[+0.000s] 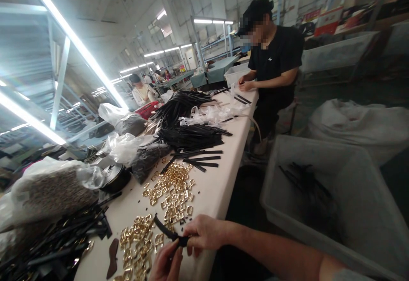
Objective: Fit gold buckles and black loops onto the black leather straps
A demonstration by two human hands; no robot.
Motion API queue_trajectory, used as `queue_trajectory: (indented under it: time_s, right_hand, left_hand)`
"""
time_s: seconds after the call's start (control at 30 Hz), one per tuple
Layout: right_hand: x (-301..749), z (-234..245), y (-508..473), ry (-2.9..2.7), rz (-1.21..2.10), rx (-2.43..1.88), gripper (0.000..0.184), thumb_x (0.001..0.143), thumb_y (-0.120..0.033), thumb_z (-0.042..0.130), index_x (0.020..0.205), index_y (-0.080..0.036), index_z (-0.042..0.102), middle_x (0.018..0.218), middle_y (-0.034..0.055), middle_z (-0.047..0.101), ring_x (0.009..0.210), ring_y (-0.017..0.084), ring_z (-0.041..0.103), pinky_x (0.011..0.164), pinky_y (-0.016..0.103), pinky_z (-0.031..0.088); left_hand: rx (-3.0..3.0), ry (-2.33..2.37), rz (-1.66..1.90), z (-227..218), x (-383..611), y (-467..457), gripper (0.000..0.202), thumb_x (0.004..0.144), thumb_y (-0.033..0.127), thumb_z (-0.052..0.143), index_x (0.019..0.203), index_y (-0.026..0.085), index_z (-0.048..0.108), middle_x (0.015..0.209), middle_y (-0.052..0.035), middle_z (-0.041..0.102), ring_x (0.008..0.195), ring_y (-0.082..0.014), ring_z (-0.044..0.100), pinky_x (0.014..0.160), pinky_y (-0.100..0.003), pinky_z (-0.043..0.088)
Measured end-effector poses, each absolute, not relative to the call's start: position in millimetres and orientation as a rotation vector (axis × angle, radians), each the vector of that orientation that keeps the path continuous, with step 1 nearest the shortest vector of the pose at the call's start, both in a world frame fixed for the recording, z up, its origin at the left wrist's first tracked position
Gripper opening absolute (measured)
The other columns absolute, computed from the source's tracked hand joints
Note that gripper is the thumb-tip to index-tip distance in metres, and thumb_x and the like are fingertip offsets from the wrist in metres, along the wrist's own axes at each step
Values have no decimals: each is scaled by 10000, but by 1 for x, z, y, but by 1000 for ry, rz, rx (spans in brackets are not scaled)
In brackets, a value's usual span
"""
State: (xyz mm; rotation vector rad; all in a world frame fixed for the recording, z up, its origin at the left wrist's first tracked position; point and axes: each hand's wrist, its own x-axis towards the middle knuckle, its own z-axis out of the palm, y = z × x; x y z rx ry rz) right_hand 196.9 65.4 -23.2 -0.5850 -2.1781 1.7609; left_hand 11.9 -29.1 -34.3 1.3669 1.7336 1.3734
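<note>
My right hand (203, 233) pinches one end of a short black strap (166, 230) at the near edge of the white table (220, 161). My left hand (166, 264) comes up from below and grips the same strap beside it. The strap's free end curves up over a scatter of gold metal buckles (171, 191) lying on the table. More buckles (137, 247) lie just left of my hands.
Piles of black straps (191, 136) and plastic bags (128, 149) of parts cover the table's left and far side. A grey bin (338, 195) with a few straps stands on my right. A person in black (275, 59) works at the table's far end.
</note>
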Motion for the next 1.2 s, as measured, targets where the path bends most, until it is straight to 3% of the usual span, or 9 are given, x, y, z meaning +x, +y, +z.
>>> queue_trajectory:
  time_s: [0.07, 0.23, 0.37, 0.47, 0.67, 0.87, 1.0, 1.2]
  right_hand:
    - [196, -26, 66, -2178, 1747, -576, 148, 872, -149, 513, 947, -157, 640, 743, -25, 678, 587, 67, 641, 647, 151, 487]
    - [194, -26, 64, -2291, 1498, -628, 140, 818, -94, 493, 838, -161, 614, 666, -42, 661, 646, 88, 673, 664, 152, 480]
    - [196, -21, 62, -2318, 1434, -605, 223, 819, -86, 460, 921, -170, 640, 708, -44, 686, 700, 94, 696, 685, 151, 473]
    - [197, -15, 61, -2331, 1429, -614, 282, 844, -91, 442, 1009, -174, 654, 755, -36, 706, 720, 94, 697, 705, 155, 474]
    - [201, -8, 64, -2457, 1247, -575, 263, 807, -120, 545, 1021, -182, 684, 843, -12, 716, 797, 125, 665, 715, 174, 456]
    - [199, -13, 60, -2221, 1435, -592, 207, 898, -289, 543, 956, -147, 683, 774, -4, 700, 713, 115, 645, 655, 183, 435]
    - [191, -23, 59, -2065, 1556, -582, 247, 905, -301, 551, 1026, -116, 661, 781, 22, 703, 690, 123, 648, 643, 203, 450]
    - [187, -21, 57, -1921, 1642, -646, 208, 894, -282, 546, 963, -109, 638, 690, 8, 669, 605, 108, 636, 590, 198, 463]
  left_hand:
    - [1478, 1779, 1536, -36, 18, -29, 210, 621, 485, 753, 815, 567, 746, 819, -65, 733, 773, -367, 698, 700, -538, 550]
    - [1551, 1785, 1545, -38, 34, -29, 189, 688, 474, 703, 841, 577, 744, 787, -50, 703, 695, -339, 686, 573, -486, 552]
    - [1488, 1820, 1548, -35, 35, -30, 246, 669, 454, 724, 859, 611, 723, 820, -21, 694, 705, -321, 685, 612, -476, 565]
    - [1468, 1816, 1556, -33, 35, -32, 194, 669, 445, 724, 814, 573, 741, 808, -38, 699, 734, -341, 689, 654, -492, 564]
    - [1568, 1882, 1409, -36, 36, -34, 151, 707, 471, 690, 819, 556, 745, 843, -37, 713, 794, -347, 689, 729, -493, 566]
    - [1694, 1889, 1361, -22, 38, -40, 217, 802, 380, 651, 940, 271, 777, 919, -79, 730, 862, -252, 680, 840, -384, 544]
    - [1639, 1808, 1378, -19, 40, -38, 225, 839, 292, 632, 1019, 240, 755, 865, -54, 717, 668, -157, 633, 704, -285, 525]
    - [1376, 1780, 1487, -20, 44, -41, 201, 825, 331, 676, 964, 197, 728, 736, -13, 671, 563, -111, 590, 585, -223, 482]
